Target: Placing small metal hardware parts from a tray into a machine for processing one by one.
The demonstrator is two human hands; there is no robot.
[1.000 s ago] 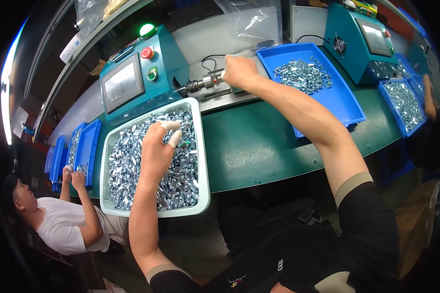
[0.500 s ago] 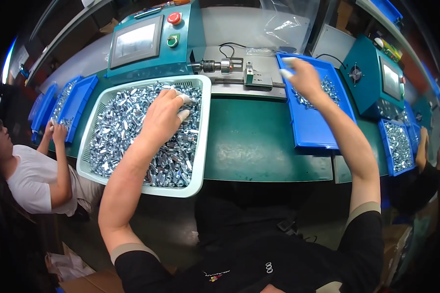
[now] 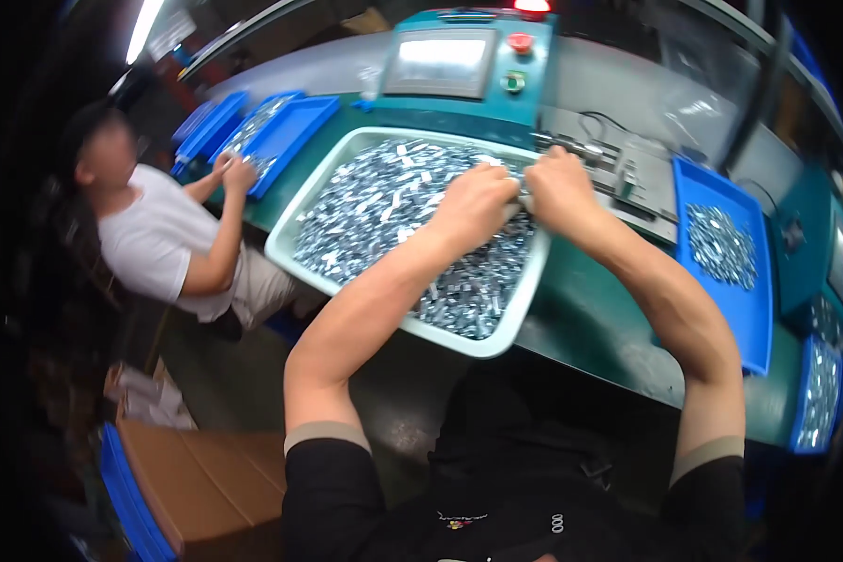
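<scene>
A pale green tray (image 3: pixel 295 220) heaped with several small shiny metal parts (image 3: pixel 375 211) lies on the green bench. My left hand (image 3: pixel 478 201) rests over the far right of the heap, fingers curled onto the parts. My right hand (image 3: pixel 557 187) sits right beside it at the tray's far right rim, fingers bent down and touching the left hand. What the fingers pinch is hidden. A small metal fixture (image 3: pixel 618 169) on a grey plate stands just behind my right hand.
A teal control box (image 3: pixel 459 66) with a screen and red and green buttons stands behind the tray. A blue tray (image 3: pixel 749 309) with metal parts lies at the right. A person in a white shirt (image 3: pixel 150 244) works at blue trays (image 3: pixel 290 131) at the left. A cardboard box (image 3: pixel 215 487) sits on the floor.
My right hand has come back from the blue tray on the right to the pale tray, meeting my left hand. The view has swung to the left.
</scene>
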